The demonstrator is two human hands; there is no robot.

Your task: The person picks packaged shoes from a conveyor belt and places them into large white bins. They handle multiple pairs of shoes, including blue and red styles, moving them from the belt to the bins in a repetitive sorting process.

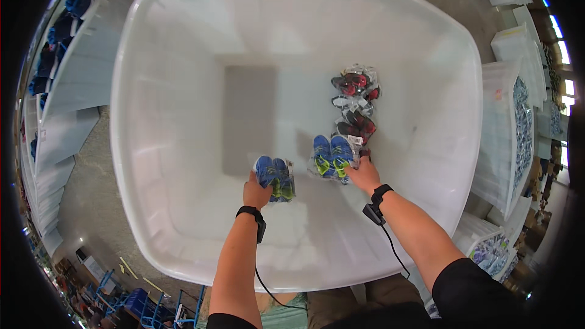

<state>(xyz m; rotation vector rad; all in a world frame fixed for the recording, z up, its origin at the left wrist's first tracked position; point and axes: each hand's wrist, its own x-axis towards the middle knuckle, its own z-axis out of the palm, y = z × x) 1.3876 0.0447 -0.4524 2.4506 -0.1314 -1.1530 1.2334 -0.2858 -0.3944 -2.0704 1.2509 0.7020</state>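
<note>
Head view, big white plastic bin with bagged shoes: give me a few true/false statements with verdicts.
1. The left hand grips a bagged pair of blue shoes with lime-green trim. True.
2. The right hand is outside the large white plastic bin. False: it reaches inside, resting on a second bagged blue-and-green pair.
3. Clear bags of red-and-black shoes lie on the bin floor beyond the right hand. True.
4. The bin is filled to the rim. False: most of its floor is bare, with a grey rectangular patch showing.
5. Both wrists carry black bands. True.
</note>
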